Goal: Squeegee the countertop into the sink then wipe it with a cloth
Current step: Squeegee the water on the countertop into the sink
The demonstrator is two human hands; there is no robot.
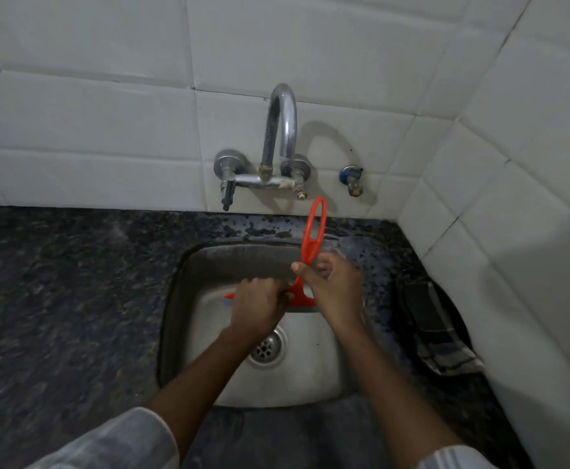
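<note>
Both hands grip the red squeegee (310, 247) over the sink (314, 363), left hand (259, 308) clamped on its blade, right hand (336, 291) on its handle, so squeegeeing seems finished or nearly so, while the cloth (442, 343) lies unused on the wet counter (57, 299) at right.

White tiled walls (107, 113), corner, dim light, chrome tap (278, 137).

dim, soft focus | tap (278, 130) shadow thrown right on tiles (107, 123) | wide-angle bending at edges

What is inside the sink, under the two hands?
In the sink, only the drain shows. The left hand and right hand hold a squeegee above, covering some basin floor.
</note>
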